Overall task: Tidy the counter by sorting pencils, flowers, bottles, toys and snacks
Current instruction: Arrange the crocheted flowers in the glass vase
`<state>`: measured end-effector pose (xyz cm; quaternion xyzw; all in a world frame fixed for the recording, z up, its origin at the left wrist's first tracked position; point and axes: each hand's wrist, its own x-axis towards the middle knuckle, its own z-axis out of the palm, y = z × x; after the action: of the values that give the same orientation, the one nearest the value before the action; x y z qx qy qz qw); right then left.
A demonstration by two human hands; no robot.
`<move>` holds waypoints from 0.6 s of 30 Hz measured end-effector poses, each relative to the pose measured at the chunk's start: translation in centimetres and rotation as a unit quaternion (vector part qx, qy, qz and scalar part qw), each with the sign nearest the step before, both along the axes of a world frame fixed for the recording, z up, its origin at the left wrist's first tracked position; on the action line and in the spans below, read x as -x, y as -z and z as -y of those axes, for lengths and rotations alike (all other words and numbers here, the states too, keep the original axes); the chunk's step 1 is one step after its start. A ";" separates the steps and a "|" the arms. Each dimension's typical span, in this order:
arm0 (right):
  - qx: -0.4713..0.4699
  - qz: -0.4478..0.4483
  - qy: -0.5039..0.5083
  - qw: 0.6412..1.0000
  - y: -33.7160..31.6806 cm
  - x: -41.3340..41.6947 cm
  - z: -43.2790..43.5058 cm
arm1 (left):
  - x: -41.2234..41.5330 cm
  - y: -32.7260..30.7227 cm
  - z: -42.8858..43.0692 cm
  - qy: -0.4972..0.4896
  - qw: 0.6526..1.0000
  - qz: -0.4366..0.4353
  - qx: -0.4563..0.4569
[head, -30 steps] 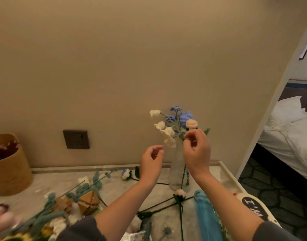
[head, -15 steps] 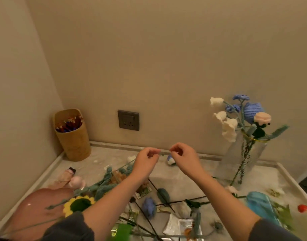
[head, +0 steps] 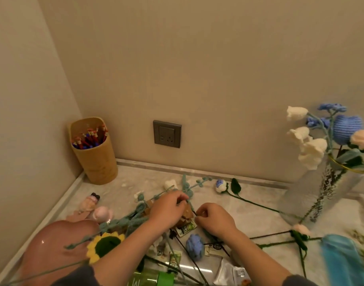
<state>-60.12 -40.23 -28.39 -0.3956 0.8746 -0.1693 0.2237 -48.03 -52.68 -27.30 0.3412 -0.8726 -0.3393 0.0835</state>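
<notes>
Marble counter [head: 249, 211] in a beige corner, with a socket [head: 167, 134] on the back wall.

Head view, itemised.

Sorted, as I judge it:
- Cup [head: 98, 164]: far left corner, upright, with pencils [head: 90, 138] standing in it.
- Vase [head: 323, 199]: right side, near the wall, holding white, blue and peach flowers [head: 313, 149].

Left to sort:
- Sprig [head: 194, 182]: green, lying across mid-counter.
- Sunflower [head: 103, 245]: near me, at the rim of a pink dish [head: 53, 246].
- Rose [head: 220, 185]: blue and white, lying near the back wall, its stalk running toward the vase.
- Bloom [head: 195, 244]: blue, among crossed stalks in front of me.
- Toys [head: 90, 203]: two small figures by the left edge, just beside the dish.
- Snacks [head: 186, 228]: small packets under the stalks, more at the bottom edge.
- Bottle [head: 154, 279]: green, at the bottom edge, mostly cut off.

Grip:
- Left hand [head: 168, 209]: fingers curled round the sprig, over a brown box [head: 188, 213].
- Right hand [head: 215, 219]: thumb and forefinger pinch a thin dark stem [head: 194, 212]. I cannot tell which flower it belongs to.

Progress, my estimate: the pencils are done and the flowers are part done. Toys, snacks and bottle are not begun. The step in hand is freeing the next flower for the vase.
</notes>
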 end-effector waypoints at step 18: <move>0.127 0.110 0.115 0.979 -5.2 2.9 0.0 | 3.9 -2.6 -1.5 -0.026 0.998 0.018 -0.062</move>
<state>-63.00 -40.21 -23.18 -0.2966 0.8558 -0.3455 0.2455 -51.97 -51.18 -24.67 0.3747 -0.8419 -0.3845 0.0551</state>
